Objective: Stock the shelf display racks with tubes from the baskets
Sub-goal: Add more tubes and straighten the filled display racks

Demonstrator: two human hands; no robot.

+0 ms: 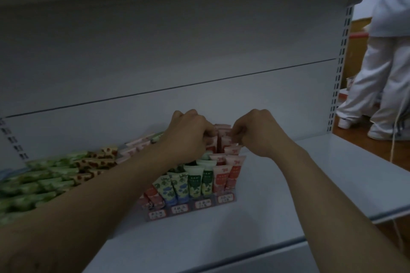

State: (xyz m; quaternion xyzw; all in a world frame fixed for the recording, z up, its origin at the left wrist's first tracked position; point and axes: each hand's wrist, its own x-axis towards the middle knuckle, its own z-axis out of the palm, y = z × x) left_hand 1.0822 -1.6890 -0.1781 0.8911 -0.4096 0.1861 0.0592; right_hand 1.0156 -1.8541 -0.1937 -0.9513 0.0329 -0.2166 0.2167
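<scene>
- head view, and both arms reach out over the shelf (299, 184) to the display rack (190, 205), which stands near the middle of the shelf.
- the left grip (188, 135) is curled knuckles-up at the rear of the rack, right against the pink tubes (223, 133). its fingertips are buried among them, so i cannot tell whether it holds one.
- the right grip (255, 133) is narrow, pinching the top edge of one of those pink tubes in the back rows of the right-hand column.
- progress looks good: the front rows stand full across every column, with red, blue-and-green patterned, green and pink tubes upright behind their price labels.
- what the arms hide further back on the left columns i can't judge.
- plenty is left though: loose tubes (55, 175) lie flat in a heap on the shelf to the left of the rack, green ones, spotted ones and some pink.
- no basket shows in this view, and no second rack either.
- a person in white (388, 73) stands off to the right, beyond the shelf end.
</scene>
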